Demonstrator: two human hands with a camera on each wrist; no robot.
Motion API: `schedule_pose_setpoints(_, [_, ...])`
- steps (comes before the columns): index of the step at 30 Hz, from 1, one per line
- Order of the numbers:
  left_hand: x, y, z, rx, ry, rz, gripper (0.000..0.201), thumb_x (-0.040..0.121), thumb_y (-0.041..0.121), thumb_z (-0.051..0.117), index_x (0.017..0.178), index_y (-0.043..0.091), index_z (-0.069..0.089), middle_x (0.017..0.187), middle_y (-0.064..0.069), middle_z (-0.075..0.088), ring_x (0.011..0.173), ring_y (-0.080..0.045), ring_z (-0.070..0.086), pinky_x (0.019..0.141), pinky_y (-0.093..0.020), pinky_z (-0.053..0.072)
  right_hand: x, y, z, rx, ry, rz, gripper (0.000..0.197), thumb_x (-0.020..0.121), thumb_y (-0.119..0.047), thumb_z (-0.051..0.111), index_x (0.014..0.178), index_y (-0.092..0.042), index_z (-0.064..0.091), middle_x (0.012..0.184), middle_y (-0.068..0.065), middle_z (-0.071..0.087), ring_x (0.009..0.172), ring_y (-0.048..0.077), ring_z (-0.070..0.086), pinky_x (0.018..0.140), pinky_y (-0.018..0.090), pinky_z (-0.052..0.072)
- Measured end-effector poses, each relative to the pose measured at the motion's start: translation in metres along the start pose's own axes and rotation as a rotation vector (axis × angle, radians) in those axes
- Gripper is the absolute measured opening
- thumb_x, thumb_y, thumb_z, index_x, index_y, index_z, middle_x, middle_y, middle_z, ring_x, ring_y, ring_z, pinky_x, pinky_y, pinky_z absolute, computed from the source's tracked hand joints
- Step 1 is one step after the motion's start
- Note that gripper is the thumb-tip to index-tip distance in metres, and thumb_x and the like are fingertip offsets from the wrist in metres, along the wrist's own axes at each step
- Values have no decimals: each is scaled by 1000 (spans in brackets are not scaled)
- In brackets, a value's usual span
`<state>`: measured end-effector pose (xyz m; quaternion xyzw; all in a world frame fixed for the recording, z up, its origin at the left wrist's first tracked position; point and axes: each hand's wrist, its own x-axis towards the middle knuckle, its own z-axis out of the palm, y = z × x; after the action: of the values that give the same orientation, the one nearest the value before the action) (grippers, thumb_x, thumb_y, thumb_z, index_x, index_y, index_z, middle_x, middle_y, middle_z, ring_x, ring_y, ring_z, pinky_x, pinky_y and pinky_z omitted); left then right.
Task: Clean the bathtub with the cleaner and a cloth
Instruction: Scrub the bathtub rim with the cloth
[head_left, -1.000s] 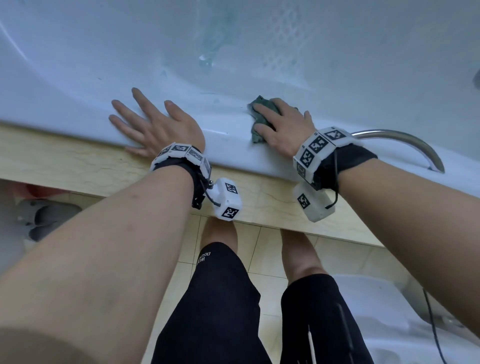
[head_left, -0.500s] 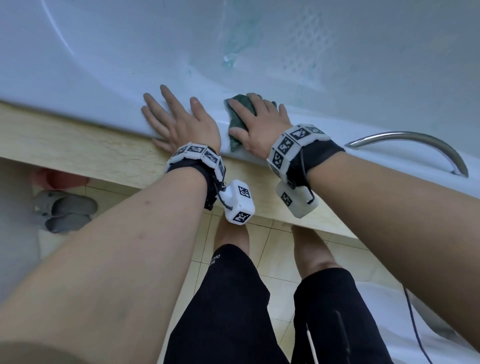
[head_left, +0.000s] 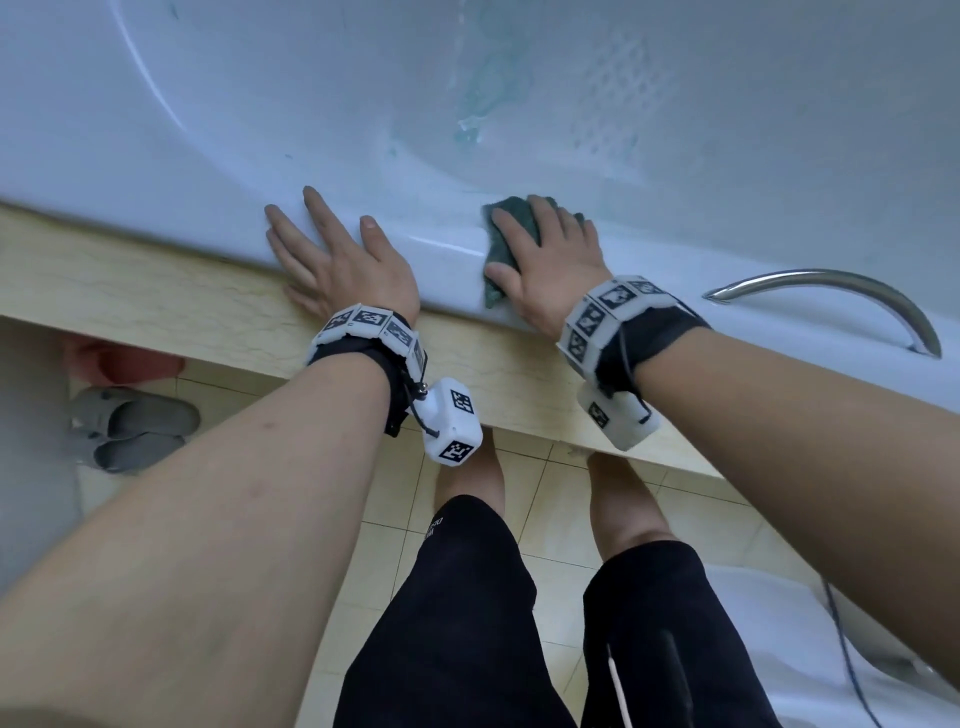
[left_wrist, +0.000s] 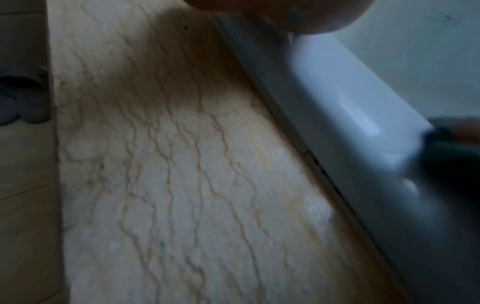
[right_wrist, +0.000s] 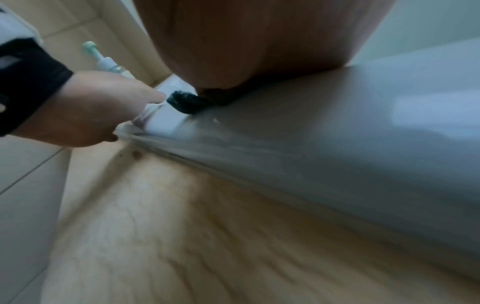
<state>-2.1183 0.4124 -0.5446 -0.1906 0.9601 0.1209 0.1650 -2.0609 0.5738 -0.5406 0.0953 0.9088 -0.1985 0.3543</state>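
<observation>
The white bathtub (head_left: 208, 130) fills the top of the head view, with its rounded rim (head_left: 447, 249) running across. My left hand (head_left: 332, 249) lies flat on the rim with straight, spread fingers and holds nothing. To its right, my right hand (head_left: 550, 244) presses a dark green cloth (head_left: 506, 218) onto the rim with flat fingers; the cloth sticks out past the fingertips and beside the thumb. In the right wrist view the cloth (right_wrist: 184, 102) shows under the palm, close to the left hand (right_wrist: 85, 109). A pump bottle (right_wrist: 103, 61) stands behind that hand. Teal cleaner streaks (head_left: 493, 88) run down inside the tub.
A beige marble ledge (head_left: 156, 291) borders the tub's near side. A chrome grab handle (head_left: 831, 291) is fixed to the rim on the right. Grey slippers (head_left: 130, 426) lie on the tiled floor at the left. My legs stand below the ledge.
My right hand slid the cloth left along the rim toward the left hand, then back a little to the right. The left hand stays flat on the rim. The head view shifted.
</observation>
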Motion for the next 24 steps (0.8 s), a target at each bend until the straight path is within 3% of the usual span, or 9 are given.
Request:
schedule_pose_setpoints(6, [8, -16, -10, -25, 13, -33, 58, 100, 40, 30, 154, 25, 14, 161, -3, -1, 148, -21, 0, 115, -47, 16, 33, -63, -3, -47, -13, -90, 56, 95, -53, 25, 147, -33, 16, 152, 8, 21, 131, 34, 33, 111, 50, 14])
schedule_pose_setpoints(15, [14, -25, -18, -58, -10, -29, 57, 101, 35, 32, 154, 20, 17, 162, 0, 3, 148, -21, 3, 115, -37, 18, 8, -16, -2, -28, -49, -11, 59, 97, -54, 23, 149, -33, 8, 158, 6, 6, 142, 30, 13, 117, 49, 1])
schedule_pose_setpoints(20, [22, -32, -23, -52, 29, -6, 54, 100, 35, 34, 151, 20, 26, 159, -1, 17, 143, -24, 16, 110, -38, 30, 13, -36, 3, -72, 10, -20, 60, 96, -53, 25, 150, -29, 11, 156, 11, 10, 139, 34, 17, 116, 48, 5])
schedule_pose_setpoints(24, [25, -44, -25, -21, 9, 68, 53, 100, 35, 33, 151, 22, 27, 159, -1, 15, 144, -24, 14, 111, -41, 25, 20, -61, 5, -126, 39, -83, 61, 96, -52, 28, 150, -27, 12, 155, 13, 11, 138, 37, 19, 114, 50, 7])
